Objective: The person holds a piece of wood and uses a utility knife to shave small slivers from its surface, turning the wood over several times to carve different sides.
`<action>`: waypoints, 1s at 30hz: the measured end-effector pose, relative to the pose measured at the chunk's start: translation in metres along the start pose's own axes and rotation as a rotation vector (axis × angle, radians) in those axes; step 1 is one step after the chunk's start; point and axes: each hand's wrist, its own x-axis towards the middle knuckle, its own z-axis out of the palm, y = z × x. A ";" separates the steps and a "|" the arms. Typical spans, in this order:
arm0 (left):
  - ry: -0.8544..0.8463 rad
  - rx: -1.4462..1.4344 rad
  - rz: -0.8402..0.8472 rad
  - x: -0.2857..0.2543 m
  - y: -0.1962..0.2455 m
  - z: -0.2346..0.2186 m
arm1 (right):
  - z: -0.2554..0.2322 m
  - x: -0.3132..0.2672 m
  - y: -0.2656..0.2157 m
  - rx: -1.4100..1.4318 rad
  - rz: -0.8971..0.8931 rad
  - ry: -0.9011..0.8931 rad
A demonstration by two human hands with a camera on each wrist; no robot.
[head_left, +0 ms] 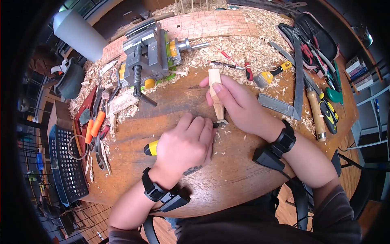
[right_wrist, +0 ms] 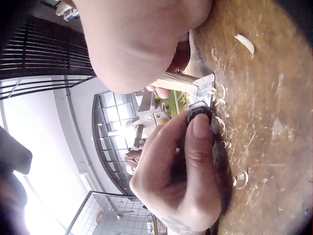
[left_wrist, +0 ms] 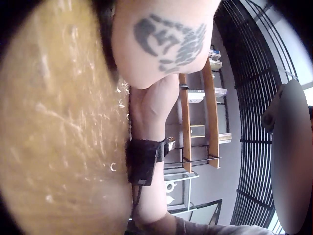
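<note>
My right hand (head_left: 239, 101) pinches a pale, tapered piece of wood (head_left: 214, 77), its narrow lower end near the tabletop. My left hand (head_left: 185, 142) is curled round a yellow and black knife (head_left: 151, 148), whose short blade (head_left: 221, 123) points right and meets the wood's lower end. Seen from the right wrist, the blade (right_wrist: 204, 89) lies against the tip of the wood (right_wrist: 178, 81), and the left thumb rests along the black handle (right_wrist: 199, 110). The left wrist view shows the back of the left hand (left_wrist: 161, 44) but not its fingers.
A metal vise (head_left: 148, 61) stands at the back left amid wood shavings (head_left: 227, 46). Orange-handled tools (head_left: 97, 122) and a black perforated basket (head_left: 69, 166) are at the left. A metal square (head_left: 278, 106), a scraper (head_left: 264, 78) and a wooden-handled tool (head_left: 316, 114) lie at the right.
</note>
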 end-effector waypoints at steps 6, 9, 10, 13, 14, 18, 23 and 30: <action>0.073 0.015 -0.027 0.007 -0.009 -0.002 | -0.006 0.000 -0.001 0.075 0.028 -0.104; 0.128 0.031 -0.048 0.012 -0.013 -0.004 | -0.001 0.001 -0.001 0.106 0.021 -0.042; 0.130 0.029 -0.048 0.012 -0.013 -0.004 | -0.001 0.001 0.000 0.107 0.023 -0.042; 0.118 0.030 -0.019 0.009 -0.013 0.000 | -0.001 0.002 0.003 0.107 0.001 -0.038; 0.107 0.032 0.012 0.008 -0.012 0.002 | -0.002 0.002 0.003 0.099 0.000 -0.033; 0.050 0.006 0.026 0.003 -0.006 0.004 | -0.006 0.000 -0.005 0.090 0.090 -0.102; 0.123 0.047 -0.010 0.012 -0.012 -0.002 | -0.006 0.001 -0.001 0.106 0.072 -0.104; 0.108 0.034 -0.001 0.010 -0.014 -0.002 | -0.004 0.001 0.003 0.106 0.046 -0.085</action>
